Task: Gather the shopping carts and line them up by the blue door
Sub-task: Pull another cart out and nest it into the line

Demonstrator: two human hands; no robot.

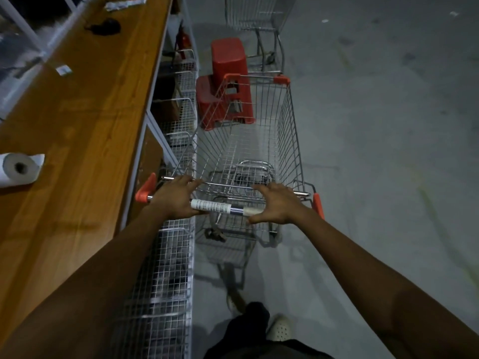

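At counter-side end of cart handle: left hand laid over bar, palm down, fingers hooked forward onto chrome rail behind the basket; reads as a grip. Toward other end, right hand, fingers spread and mostly straight, thumb splayed low; grasps nothing, contact with bar not certain. Between the two hands, labelled sleeve of handle exposed.

Directly ahead, shopping cart, basket empty, close alongside counter and wire baskets beneath it. At front left corner of cart, red step stool, partly seen through the wire. Farther on, beyond stool, second cart on grey floor. On counter, paper roll, well apart from the hands. No blue door in view.

Step in hand, by judgement: gathering, taking hold of one cart to wheel it off. Next move probably calls for closing right hand on bar, then steering right, away from counter and stool, perhaps nesting into second cart ahead. Risk: front corner catching stool.
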